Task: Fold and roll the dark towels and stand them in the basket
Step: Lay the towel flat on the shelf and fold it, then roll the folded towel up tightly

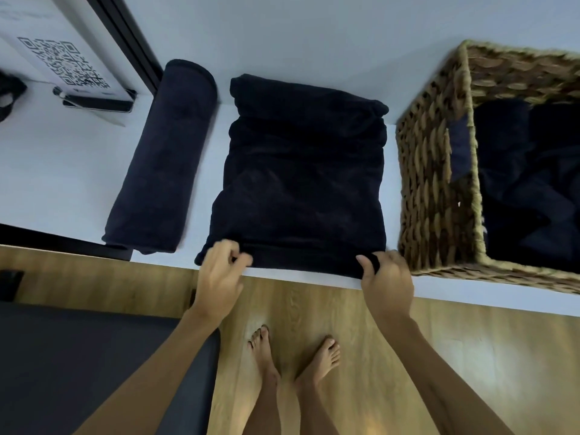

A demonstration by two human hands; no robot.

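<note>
You are standing at the near edge of the white worktop with the folded towel lying straight ahead of both hands, its long axis running away from you toward the wall, so any roll is going to travel from the near hem outward. Going left to right: a sign with a QR code is standing far off in the back left corner, well out of the way; a rolled towel is lying just beside the folded one, on its side and not yet in the basket, close enough that a roll drifting leftward could brush it; your left hand is sitting at the near left corner of the folded towel, fingers curled at the hem, though blur is keeping me from telling whether it is actually pinching cloth; your right hand is gripping the near right corner, thumb over the hem. The two hands are well apart and about equally near. The wicker basket is standing just right of the towel, dark cloth already inside; its wall is crowding your right hand.
</note>
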